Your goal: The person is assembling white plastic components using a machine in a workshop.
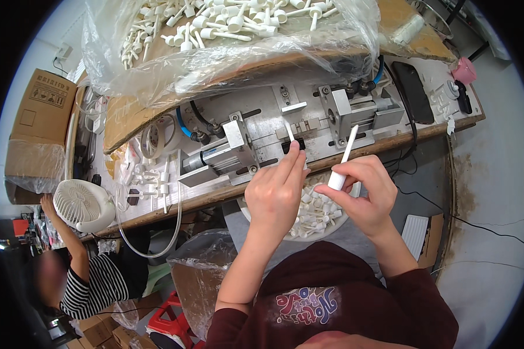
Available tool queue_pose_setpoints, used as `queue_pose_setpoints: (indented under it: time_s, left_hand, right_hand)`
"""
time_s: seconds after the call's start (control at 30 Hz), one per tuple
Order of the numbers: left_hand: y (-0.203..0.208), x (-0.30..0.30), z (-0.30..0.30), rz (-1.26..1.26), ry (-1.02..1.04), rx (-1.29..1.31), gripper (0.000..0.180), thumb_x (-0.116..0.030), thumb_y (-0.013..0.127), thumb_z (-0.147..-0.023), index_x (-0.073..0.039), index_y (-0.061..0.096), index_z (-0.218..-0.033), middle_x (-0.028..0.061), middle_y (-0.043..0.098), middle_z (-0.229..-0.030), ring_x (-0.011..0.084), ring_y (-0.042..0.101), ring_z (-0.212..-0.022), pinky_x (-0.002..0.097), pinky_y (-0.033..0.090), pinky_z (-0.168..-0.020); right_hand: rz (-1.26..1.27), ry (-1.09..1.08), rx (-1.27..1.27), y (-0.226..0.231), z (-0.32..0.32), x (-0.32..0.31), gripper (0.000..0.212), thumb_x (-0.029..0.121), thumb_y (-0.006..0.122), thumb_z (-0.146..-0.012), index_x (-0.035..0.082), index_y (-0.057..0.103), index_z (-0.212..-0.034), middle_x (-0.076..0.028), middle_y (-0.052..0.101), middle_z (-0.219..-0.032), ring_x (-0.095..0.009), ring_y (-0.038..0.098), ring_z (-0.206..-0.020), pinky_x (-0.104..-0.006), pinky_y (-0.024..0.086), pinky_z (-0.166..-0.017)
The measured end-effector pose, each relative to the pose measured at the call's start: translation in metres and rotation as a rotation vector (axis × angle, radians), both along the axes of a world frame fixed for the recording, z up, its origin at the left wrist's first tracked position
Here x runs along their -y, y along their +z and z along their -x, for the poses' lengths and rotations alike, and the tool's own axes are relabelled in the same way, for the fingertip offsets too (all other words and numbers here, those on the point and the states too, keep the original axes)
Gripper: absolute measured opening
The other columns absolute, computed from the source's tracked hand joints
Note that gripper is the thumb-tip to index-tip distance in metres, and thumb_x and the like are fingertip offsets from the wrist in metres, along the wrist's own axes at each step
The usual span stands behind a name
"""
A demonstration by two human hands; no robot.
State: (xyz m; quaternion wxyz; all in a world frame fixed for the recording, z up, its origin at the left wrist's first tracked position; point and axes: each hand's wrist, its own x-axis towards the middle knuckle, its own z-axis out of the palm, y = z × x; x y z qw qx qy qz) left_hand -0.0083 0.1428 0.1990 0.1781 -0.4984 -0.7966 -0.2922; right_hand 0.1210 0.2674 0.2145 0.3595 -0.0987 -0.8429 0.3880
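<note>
My left hand (276,192) reaches to the metal fixture in the middle of the bench, its fingers pressed together around a white stemmed cap. The stem (290,131) points away from me past the fingertips; the cap end is mostly hidden by the fingers. Slightly right and nearer, my right hand (368,189) pinches another white stemmed cap (336,179) by its ribbed cap, stem tilted up and away. Between two pneumatic cylinders, the left (221,152) and the right (355,116), sits the small clamp block (306,127). Below my hands is a white tub of white caps (317,218).
Beyond the fixture, a plastic-lined carton (180,87) holds many stemmed caps. On the left are a white fan (81,205) and loose caps with stems (151,180). A black phone (412,92) lies at right. Another person in a striped shirt (96,285) works at lower left.
</note>
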Motion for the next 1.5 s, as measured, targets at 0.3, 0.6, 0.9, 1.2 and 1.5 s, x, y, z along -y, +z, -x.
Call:
queue_pose_setpoints:
  time_s: [0.3,0.6,0.9,1.2,1.5]
  left_hand:
    - [0.005,-0.004,0.008,0.036,0.001,0.049,0.026,-0.013,0.081,-0.072,-0.007,0.075,-0.096,0.0029,0.073,-0.112,0.0189,0.065,-0.06,0.0283,0.052,-0.058]
    - [0.008,-0.002,0.011,0.061,-0.029,0.042,0.027,-0.011,0.079,-0.072,-0.004,0.074,-0.097,0.0075,0.072,-0.111,0.0169,0.066,-0.06,0.0275,0.051,-0.057]
    - [0.071,0.008,0.039,-0.194,-0.079,0.209,0.021,-0.01,0.079,-0.081,-0.003,0.075,-0.1,0.0076,0.074,-0.09,0.0115,0.065,-0.067,0.023,0.051,-0.062]
    - [0.118,-0.048,0.114,-0.144,-0.001,-0.087,0.03,-0.004,0.068,-0.082,0.0,0.069,-0.112,0.0183,0.067,-0.113,0.0355,0.063,-0.106,0.0393,0.048,-0.093]
    - [0.108,-0.083,0.151,-0.009,0.049,0.084,0.028,-0.008,0.073,-0.081,0.0,0.071,-0.108,0.018,0.067,-0.099,0.0336,0.067,-0.092,0.0391,0.052,-0.082]
  right_hand:
    - [0.068,0.012,-0.032,-0.003,0.013,-0.003,0.03,-0.002,0.077,-0.076,0.001,0.07,-0.106,-0.01,0.066,-0.1,-0.016,0.067,-0.08,-0.0258,0.058,-0.065]
    - [-0.042,0.036,0.02,-0.007,0.01,-0.004,0.031,0.001,0.077,-0.075,0.002,0.068,-0.104,-0.01,0.066,-0.104,-0.023,0.067,-0.086,-0.0311,0.056,-0.07]
    - [-0.291,0.101,0.028,-0.001,0.021,-0.015,0.03,0.0,0.074,-0.072,0.001,0.068,-0.102,-0.013,0.067,-0.117,-0.025,0.067,-0.092,-0.0347,0.055,-0.076]
    - [-0.701,0.106,0.199,-0.001,0.048,-0.009,0.014,0.006,0.063,-0.073,0.003,0.061,-0.087,-0.013,0.069,-0.117,-0.012,0.065,-0.068,-0.0262,0.047,-0.062]
    - [-0.695,0.109,0.23,0.005,0.053,-0.006,0.011,0.005,0.063,-0.073,0.004,0.058,-0.082,-0.018,0.069,-0.116,-0.012,0.063,-0.058,-0.027,0.047,-0.06]
